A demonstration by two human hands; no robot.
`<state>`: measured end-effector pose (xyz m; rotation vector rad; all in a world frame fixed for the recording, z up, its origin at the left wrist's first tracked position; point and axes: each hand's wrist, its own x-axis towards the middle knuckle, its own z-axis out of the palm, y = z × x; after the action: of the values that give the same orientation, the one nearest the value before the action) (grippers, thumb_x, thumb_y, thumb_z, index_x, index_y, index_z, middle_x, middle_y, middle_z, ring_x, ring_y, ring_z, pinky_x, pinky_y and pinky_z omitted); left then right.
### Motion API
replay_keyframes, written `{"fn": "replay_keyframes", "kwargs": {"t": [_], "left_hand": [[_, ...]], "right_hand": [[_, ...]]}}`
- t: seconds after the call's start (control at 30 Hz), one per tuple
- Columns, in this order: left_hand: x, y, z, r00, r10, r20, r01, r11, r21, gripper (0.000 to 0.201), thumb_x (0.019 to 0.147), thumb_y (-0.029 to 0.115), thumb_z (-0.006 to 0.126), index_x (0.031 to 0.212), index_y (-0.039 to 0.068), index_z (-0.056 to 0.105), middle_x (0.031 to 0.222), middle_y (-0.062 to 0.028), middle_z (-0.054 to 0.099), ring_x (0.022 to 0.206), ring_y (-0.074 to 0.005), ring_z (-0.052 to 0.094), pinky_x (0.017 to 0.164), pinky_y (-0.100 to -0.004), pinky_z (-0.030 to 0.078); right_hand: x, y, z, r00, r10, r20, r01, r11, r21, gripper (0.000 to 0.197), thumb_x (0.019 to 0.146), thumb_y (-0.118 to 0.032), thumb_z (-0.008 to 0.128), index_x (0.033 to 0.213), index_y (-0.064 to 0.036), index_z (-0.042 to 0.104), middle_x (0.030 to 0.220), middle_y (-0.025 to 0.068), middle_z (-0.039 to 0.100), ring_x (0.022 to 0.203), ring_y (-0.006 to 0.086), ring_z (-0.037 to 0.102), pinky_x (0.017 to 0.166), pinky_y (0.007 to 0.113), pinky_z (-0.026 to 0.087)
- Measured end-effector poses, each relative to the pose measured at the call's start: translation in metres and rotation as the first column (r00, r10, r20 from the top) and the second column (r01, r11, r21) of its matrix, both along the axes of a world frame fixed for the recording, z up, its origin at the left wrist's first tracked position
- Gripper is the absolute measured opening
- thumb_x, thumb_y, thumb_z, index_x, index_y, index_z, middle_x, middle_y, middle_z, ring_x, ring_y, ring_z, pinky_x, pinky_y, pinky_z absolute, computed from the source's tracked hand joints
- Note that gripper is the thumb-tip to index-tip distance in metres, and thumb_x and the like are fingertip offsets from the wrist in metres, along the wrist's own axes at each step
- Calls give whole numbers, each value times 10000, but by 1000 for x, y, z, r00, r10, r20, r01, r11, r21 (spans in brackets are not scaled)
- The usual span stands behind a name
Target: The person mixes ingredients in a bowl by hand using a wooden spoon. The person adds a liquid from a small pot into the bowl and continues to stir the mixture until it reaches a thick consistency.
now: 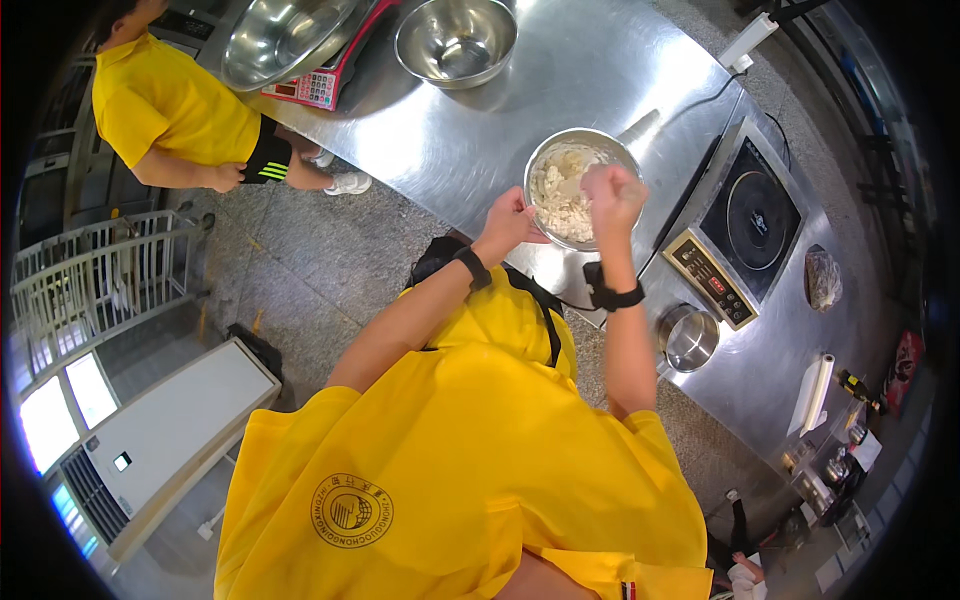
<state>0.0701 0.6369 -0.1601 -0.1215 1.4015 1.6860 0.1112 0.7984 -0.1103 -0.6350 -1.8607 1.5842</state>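
A round metal pot (531, 172) holds a pale, lumpy, dough-like mixture (562, 196). It stands near the front edge of the steel table, and a grey strip that looks like its handle points away to the far right. My left hand (512, 220) grips the pot's rim on its near left side, thumb and fingers closed on it. Over the right part of the mixture is my right hand (612, 200), closed like a fist and slightly blurred. Whatever its fingers hold is hidden; a beige patch beside it cannot be told from the mixture.
Right of the pot stands an induction cooker (755, 215), with a small steel pot (689, 337) nearer me. Further left are a steel bowl (456, 42) and a larger bowl (285, 40) on a red scale (318, 88). A person in yellow (190, 105) stands at left.
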Motion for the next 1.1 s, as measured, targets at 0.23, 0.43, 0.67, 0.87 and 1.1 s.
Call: {"fn": "replay_keyframes", "kwargs": {"t": [0.23, 0.43, 0.67, 0.87, 1.1], "left_hand": [[1, 4, -7, 996, 35, -88, -34, 999, 7, 54, 978, -8, 478, 941, 12, 443, 890, -133, 614, 783, -288, 730, 647, -383, 660], [6, 6, 5, 988, 21, -155, -33, 997, -74, 31, 959, -13, 505, 956, -13, 474, 863, -112, 603, 771, -266, 727, 638, -359, 660], [2, 9, -10, 987, 56, -150, -75, 990, -119, 125, 944, -36, 511, 878, 9, 415, 865, -128, 568, 784, -273, 723, 623, -361, 662], [1, 8, -19, 966, 133, -221, -155, 984, -84, 176, 861, -9, 595, 797, 19, 434, 731, -89, 578, 645, -190, 686, 500, -335, 615], [-3, 8, -9, 959, 85, -271, -136, 975, -175, 169, 857, -19, 598, 803, 21, 443, 740, -89, 578, 637, -174, 673, 489, -342, 618]], "right_hand": [[11, 28, 44, 977, 121, -174, -163, 955, -248, 346, 885, 47, 508, 583, -61, 380, 545, 29, 410, 513, 120, 374, 539, 279, 346], [-22, 9, 61, 964, 235, -123, -251, 957, -142, 301, 892, 6, 582, 606, -4, 488, 571, 5, 482, 555, 85, 451, 525, 268, 353], [-46, 29, 24, 946, 312, 93, -319, 944, 82, 251, 881, -32, 609, 640, 9, 554, 577, -24, 501, 574, 54, 458, 519, 253, 356], [-9, 80, 30, 983, 175, -57, -181, 975, -129, 265, 880, -17, 592, 622, 28, 555, 598, 32, 563, 555, 85, 494, 519, 246, 368], [25, 84, 40, 1000, -23, -2, 23, 997, -69, 327, 880, -1, 575, 570, 3, 472, 563, 34, 520, 541, 98, 489, 518, 251, 368]]}}
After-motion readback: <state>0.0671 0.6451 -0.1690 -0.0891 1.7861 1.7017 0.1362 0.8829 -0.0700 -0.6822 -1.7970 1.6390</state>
